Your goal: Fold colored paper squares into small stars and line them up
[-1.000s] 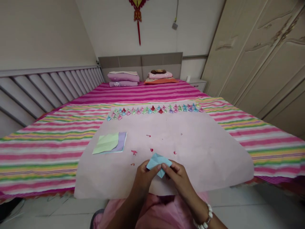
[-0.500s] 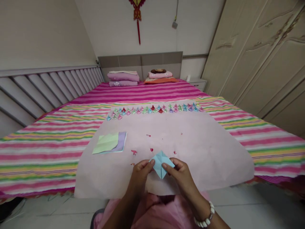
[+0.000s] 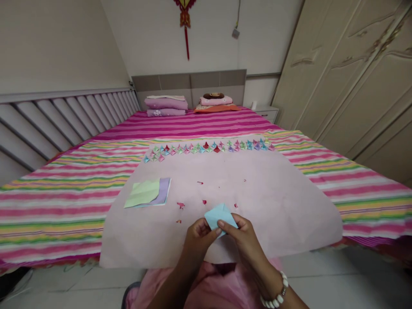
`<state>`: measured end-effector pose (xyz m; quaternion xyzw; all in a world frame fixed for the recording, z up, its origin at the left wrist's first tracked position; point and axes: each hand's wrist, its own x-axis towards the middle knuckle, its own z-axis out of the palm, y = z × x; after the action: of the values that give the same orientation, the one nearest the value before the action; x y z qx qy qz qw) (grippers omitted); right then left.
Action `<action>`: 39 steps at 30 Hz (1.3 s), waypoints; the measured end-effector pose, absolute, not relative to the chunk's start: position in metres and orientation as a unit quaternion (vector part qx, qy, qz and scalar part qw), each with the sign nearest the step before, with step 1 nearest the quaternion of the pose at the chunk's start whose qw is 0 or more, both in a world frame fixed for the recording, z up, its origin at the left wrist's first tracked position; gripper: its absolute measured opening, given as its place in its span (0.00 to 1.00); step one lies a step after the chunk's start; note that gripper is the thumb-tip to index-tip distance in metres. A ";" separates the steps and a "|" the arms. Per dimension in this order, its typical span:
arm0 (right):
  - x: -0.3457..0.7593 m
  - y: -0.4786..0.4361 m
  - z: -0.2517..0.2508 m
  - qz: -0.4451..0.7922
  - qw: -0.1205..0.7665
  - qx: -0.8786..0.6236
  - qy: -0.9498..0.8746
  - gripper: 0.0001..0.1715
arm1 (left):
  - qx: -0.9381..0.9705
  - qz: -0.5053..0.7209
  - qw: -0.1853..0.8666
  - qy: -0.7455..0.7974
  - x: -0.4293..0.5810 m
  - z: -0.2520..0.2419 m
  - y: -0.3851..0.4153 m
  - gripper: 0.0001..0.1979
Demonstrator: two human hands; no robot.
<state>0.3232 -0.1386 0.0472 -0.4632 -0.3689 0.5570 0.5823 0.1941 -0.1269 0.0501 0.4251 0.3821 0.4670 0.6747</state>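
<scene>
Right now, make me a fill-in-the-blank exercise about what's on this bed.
The left hand and right hand pinch a folded paper coloured light ____.
The bracelet on the right wrist has ____ beads.
On the pink sheet, the green paper lies on a ____ one.
The row of small folded pieces sits along the sheet's ____ edge.
Missing words: blue; white; purple; far.

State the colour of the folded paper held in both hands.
The folded paper is light blue; head view.
</scene>
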 end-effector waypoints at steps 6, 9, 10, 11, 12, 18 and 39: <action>0.328 -0.138 0.047 0.573 0.572 -0.450 -0.376 0.14 | 0.465 0.502 0.630 0.368 0.186 0.050 -0.121 0.18; 0.332 -0.137 0.048 0.569 0.555 -0.451 -0.406 0.14 | 0.510 0.513 0.593 0.353 0.177 0.056 -0.118 0.19; 0.333 -0.137 0.048 0.566 0.550 -0.452 -0.417 0.13 | 0.542 0.498 0.577 0.355 0.174 0.059 -0.118 0.16; 0.334 -0.137 0.048 0.562 0.546 -0.453 -0.425 0.13 | 0.577 0.477 0.556 0.360 0.171 0.061 -0.117 0.12; 0.335 -0.137 0.049 0.558 0.544 -0.454 -0.431 0.13 | 0.610 0.456 0.534 0.367 0.169 0.064 -0.117 0.09; 0.337 -0.140 0.054 0.560 0.567 -0.428 -0.427 0.16 | 0.655 0.418 0.471 0.417 0.167 0.072 -0.120 0.11; 0.342 -0.139 0.065 0.372 0.540 -0.447 -0.609 0.03 | 0.688 0.407 0.446 0.403 0.168 0.074 -0.123 0.06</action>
<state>0.3416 -0.1387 0.0652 -0.4471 -0.6086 0.3716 0.5400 0.1676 -0.1228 0.0739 0.6875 0.4030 0.4070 0.4464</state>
